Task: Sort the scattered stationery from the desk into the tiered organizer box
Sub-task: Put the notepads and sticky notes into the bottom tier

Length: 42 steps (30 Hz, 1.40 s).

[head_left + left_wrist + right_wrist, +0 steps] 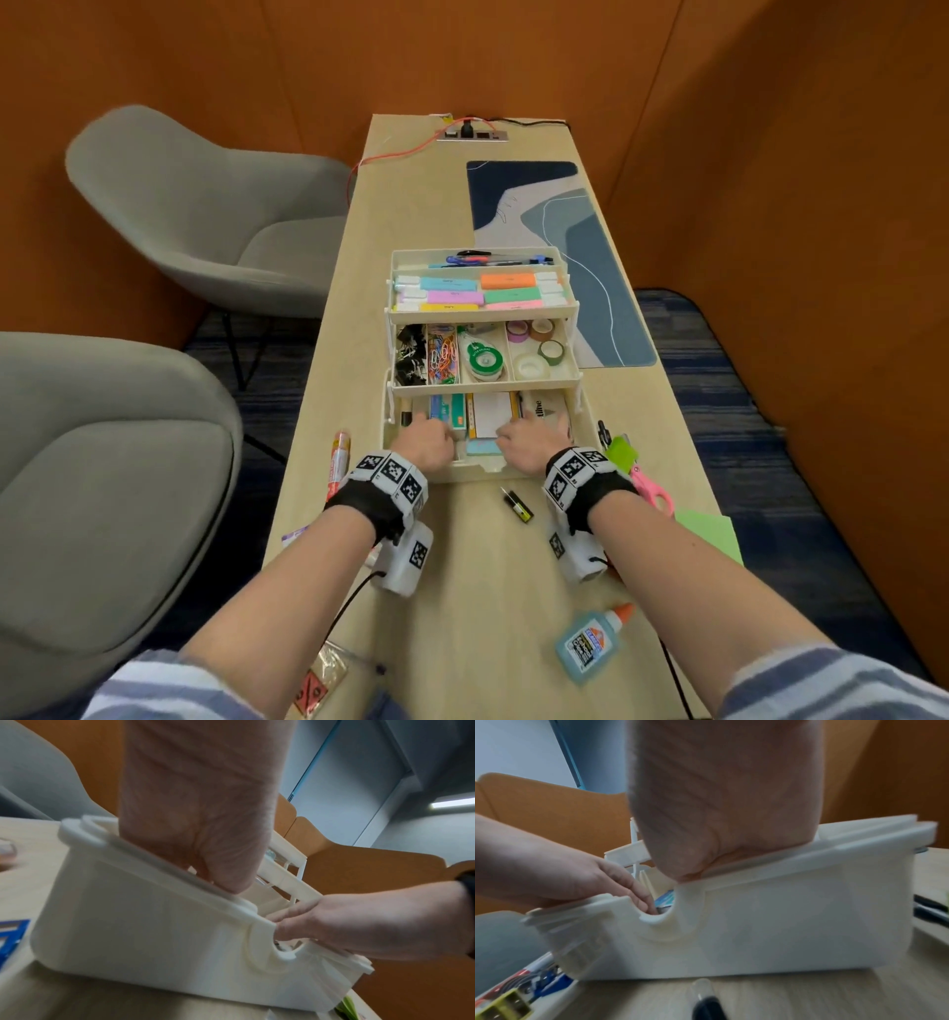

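The cream tiered organizer box (pixel 477 470) stands open on the desk in three stepped trays. The top trays hold pens and highlighters, the middle one clips and tape rolls. Both hands reach into the bottom tray among notepads and a teal pad (pixel 482 446). My left hand (pixel 436 442) is at the tray's left, its palm over the front rim (pixel 141 923). My right hand (pixel 518 437) is at the right, over the same wall (pixel 782 923). The fingers of each look fairly straight, and their tips are hidden inside the tray. A glue bottle (pixel 590 642), pink scissors (pixel 652 488) and a red-white tube (pixel 339 460) lie loose.
A small black-and-yellow item (pixel 517 506) lies just before the box. Green paper (pixel 708 529) sits by my right forearm and a clear bag (pixel 318 678) by my left elbow. A blue desk mat (pixel 565 231) and power strip (pixel 472 134) lie beyond. Grey chairs (pixel 205 216) stand left.
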{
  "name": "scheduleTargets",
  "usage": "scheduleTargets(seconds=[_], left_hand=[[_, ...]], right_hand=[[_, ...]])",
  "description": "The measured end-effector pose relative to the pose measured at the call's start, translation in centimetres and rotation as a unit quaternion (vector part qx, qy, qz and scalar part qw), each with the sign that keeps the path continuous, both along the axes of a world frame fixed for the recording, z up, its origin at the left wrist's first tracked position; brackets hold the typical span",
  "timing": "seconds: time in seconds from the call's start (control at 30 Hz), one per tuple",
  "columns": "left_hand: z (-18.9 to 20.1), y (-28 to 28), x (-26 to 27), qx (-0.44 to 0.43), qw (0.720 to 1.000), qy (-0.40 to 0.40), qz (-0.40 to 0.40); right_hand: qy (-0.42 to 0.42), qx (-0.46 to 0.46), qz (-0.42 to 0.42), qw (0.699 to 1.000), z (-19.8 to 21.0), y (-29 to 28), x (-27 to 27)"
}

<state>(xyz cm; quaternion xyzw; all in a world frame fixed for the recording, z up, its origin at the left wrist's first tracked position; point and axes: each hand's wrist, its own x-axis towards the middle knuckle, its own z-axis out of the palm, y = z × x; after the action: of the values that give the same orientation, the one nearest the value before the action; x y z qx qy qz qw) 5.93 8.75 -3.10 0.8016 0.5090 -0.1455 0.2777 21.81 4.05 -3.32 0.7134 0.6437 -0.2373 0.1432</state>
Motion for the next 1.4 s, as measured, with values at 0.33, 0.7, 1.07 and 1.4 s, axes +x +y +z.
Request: scheduleTargets(seconds=[0.33, 0.7, 1.07, 1.4], left_hand=[[3.0, -7.4, -1.9, 0.257, 0.947, -0.176, -0.072], [0.3, -10.3, -3.6, 0.176, 0.955, -0.218, -0.098], [0.3, -10.0, -4.7, 0.169, 0.956, -0.229, -0.065], [-0.2, -10.4, -3.9, 0.138, 0.966, -0.204, -0.082]], right_hand=[[0.116, 0.375, -0.224, 0.892, 2.2, -12.0, 4.1], [0.066, 0.062, -0.562, 0.822, -1.7, -18.4, 12.0], [0.139, 0.189, -0.592, 0.771, -1.5, -18.2, 13.5], [0.278, 0.251, -0.705, 0.603, 0.1, -19.0, 15.5]])
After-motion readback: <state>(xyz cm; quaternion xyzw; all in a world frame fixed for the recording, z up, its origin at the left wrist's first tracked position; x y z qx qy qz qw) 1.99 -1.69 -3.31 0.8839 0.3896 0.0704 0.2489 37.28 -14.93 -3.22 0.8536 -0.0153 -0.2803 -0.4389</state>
